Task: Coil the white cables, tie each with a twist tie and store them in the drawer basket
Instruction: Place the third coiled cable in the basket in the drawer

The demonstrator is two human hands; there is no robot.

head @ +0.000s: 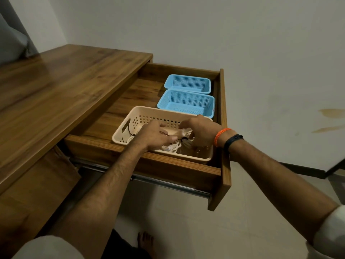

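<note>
A: Status of the drawer [223,128]?

B: It is pulled fully out at centre frame, so the baskets are reachable from above. The beige basket [149,114] is set at the near end, lower centre; two blue baskets [186,101] are lined up behind it toward upper centre, nothing seen in them.

A: Cables?

B: A white cable bundle [174,145] is seen inside the beige basket, low against its near wall, directly under both hands. A dark twist tie [183,139] appears wrapped around its middle. A second white coil with a dark tie is partly seen at the basket's left end, below the handle slot.

A: Hands?

B: The left hand [155,135] is lowered into the basket from the left, fingers curled down onto the bundle; contact is judged likely, but a clamped hold cannot be confirmed since the fingertips are hidden. The right hand [199,130] is held over the bundle from the right, fingers bent and hanging loose, nothing visibly pinched.

A: Why both hands in?

B: Probably so the coil is set down flat and kept from springing open as it is let go. Placement is judged nearly finished.

A: Risk?

B: The tie could be loosened if the bundle is dragged on release. The desktop [56,90] at left is shown bare.
</note>
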